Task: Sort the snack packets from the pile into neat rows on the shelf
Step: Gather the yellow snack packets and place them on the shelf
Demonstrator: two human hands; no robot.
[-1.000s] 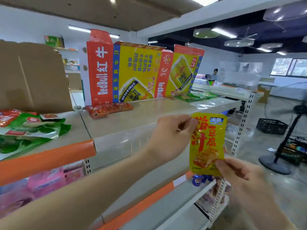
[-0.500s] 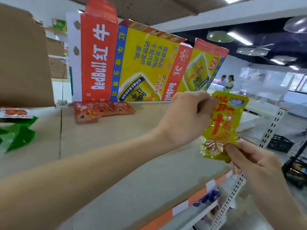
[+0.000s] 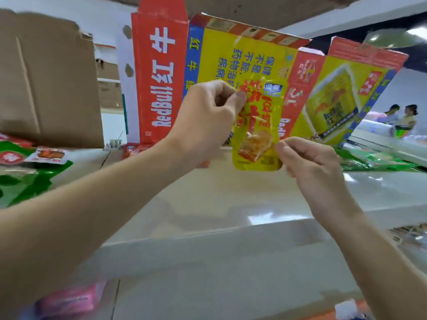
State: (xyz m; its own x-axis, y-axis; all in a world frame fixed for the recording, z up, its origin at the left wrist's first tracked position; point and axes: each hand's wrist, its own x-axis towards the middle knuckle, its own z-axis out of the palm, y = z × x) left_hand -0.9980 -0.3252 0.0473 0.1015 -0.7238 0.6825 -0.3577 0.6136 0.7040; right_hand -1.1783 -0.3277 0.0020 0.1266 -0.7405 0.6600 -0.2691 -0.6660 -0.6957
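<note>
Left hand, right hand — yellow packet

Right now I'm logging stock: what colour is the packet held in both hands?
The packet is yellow with red lettering; the head view shows it best.

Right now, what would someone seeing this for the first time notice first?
A yellow snack packet held upright at centre, above the shelf: the left hand pinches its top corner, the right hand its lower edge. Behind it, big red-and-yellow Red Bull cartons stand along the shelf's back. Green packets lie piled at far left.
</note>
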